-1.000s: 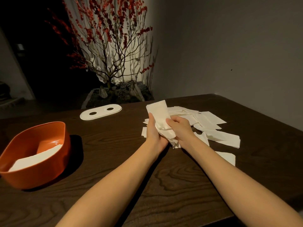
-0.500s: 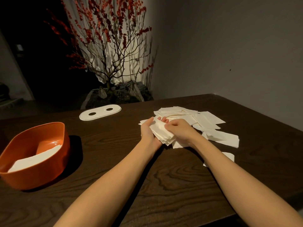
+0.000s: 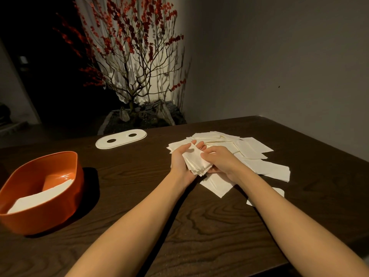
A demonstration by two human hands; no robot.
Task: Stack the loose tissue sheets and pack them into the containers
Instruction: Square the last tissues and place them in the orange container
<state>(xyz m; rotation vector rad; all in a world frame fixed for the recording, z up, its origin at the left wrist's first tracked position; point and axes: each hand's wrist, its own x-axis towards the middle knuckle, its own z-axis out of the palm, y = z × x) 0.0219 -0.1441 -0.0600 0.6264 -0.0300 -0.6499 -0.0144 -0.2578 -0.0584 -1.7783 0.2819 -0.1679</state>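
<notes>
Dark wooden table (image 3: 123,196) right of the orange container (image 3: 65,196): the tissue stack (image 3: 196,163), upright a second ago, now lies flat in the left hand (image 3: 182,162), fingers curled under, right hand (image 3: 221,161) pinching its edge, nearly squared for packing.

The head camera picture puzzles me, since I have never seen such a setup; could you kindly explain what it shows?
No machine here: a person wears a camera on the head, looking down at their own arms. The left hand and right hand hold a small stack of tissues above loose tissue sheets scattered on a dark wooden table. At the left stands an orange container with tissues already inside. A white oval lid with two holes lies further back.
</notes>
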